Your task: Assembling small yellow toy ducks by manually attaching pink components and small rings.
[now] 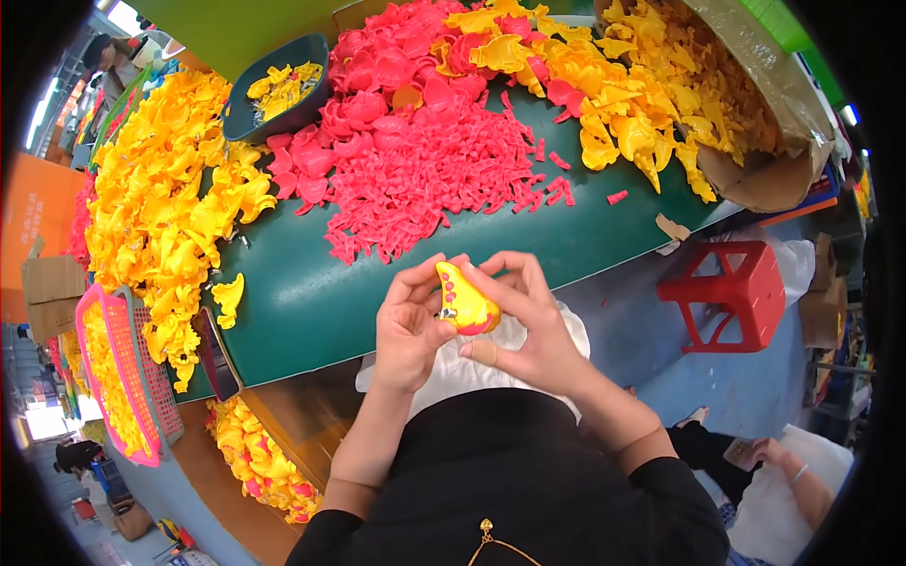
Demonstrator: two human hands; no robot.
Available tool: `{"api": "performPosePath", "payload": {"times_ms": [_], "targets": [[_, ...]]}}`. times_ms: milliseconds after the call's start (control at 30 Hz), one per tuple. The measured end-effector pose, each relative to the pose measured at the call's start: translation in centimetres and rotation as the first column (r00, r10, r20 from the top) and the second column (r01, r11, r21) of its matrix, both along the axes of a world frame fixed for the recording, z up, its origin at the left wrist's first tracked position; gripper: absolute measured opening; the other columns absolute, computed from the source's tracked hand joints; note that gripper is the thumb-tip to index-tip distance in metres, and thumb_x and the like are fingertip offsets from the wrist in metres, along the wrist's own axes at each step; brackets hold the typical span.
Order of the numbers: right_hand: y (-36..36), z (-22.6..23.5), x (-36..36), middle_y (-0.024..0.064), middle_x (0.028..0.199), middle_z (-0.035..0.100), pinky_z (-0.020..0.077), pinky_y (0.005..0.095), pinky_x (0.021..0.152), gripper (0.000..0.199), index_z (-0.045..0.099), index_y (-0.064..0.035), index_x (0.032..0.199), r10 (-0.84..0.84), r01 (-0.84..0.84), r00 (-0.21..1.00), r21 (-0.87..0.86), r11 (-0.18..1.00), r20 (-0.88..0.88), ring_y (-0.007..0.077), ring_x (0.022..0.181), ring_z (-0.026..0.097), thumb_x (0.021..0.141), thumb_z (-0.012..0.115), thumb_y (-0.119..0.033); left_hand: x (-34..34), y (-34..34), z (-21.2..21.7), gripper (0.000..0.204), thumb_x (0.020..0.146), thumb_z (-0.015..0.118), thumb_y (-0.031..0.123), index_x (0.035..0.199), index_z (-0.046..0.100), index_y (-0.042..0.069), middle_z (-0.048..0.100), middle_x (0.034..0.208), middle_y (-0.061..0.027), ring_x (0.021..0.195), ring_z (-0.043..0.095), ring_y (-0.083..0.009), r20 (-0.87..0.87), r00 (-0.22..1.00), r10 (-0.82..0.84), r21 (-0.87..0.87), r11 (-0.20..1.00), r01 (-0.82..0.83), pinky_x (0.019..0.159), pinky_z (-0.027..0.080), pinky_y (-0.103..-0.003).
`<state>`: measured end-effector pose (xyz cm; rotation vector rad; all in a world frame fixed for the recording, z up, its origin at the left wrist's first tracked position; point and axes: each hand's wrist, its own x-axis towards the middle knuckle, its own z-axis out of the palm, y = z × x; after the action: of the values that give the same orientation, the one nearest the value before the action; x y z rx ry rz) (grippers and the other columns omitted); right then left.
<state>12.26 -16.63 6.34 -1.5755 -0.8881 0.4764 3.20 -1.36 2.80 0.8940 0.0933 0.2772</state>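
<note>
Both hands hold one small yellow plastic toy piece (464, 300) with a pink part along its lower edge, just over the near edge of a dark green table (311, 302). My left hand (408, 325) grips it from the left, thumb on top. My right hand (517, 316) wraps it from the right, fingers curled over the top. On the table beyond lies a heap of small pink plastic parts (425, 179) and larger pink shells (377, 75).
Yellow shells are heaped at the left (160, 208) and spill from a cardboard box (755, 170) at the back right. A dark bowl (274, 90) holds a few yellow pieces. A pink basket (118, 377) hangs at the left. A red stool (731, 292) stands at the right. Another person's hand (769, 453) shows at the lower right.
</note>
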Motion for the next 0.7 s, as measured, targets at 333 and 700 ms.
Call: {"api": "performPosePath", "payload": {"times_ms": [333, 700], "targets": [[-0.6, -1.4, 0.5, 0.0134, 0.115, 0.063, 0.0552, 0.0343, 0.091, 0.052, 0.059, 0.0013, 0.125, -0.045, 0.065, 0.993, 0.180, 0.982, -0.111, 0.0213, 0.103, 0.064, 0.077, 0.079, -0.005, 0.1, -0.6, -1.0, 0.068, 0.072, 0.084, 0.017, 0.131, 0.053, 0.003, 0.055, 0.118, -0.0049, 0.109, 0.058, -0.0176, 0.033, 0.994, 0.108, 0.058, 0.992, -0.110, 0.095, 0.050, -0.032], [0.0, -0.1, 1.3, 0.0155, 0.125, 0.059, 0.0469, 0.0366, 0.100, 0.054, 0.055, -0.0061, 0.130, 0.148, -0.137, 0.951, -0.060, 0.989, 0.270, 0.0241, 0.114, 0.060, 0.080, 0.077, -0.008, -1.0, 0.6, 0.5, 0.055, 0.060, 0.091, 0.013, 0.108, 0.067, -0.002, 0.064, 0.095, -0.0068, 0.085, 0.064, -0.0146, 0.066, 0.970, 0.236, 0.890, 0.425, -0.164, 0.075, 0.055, -0.029]]}}
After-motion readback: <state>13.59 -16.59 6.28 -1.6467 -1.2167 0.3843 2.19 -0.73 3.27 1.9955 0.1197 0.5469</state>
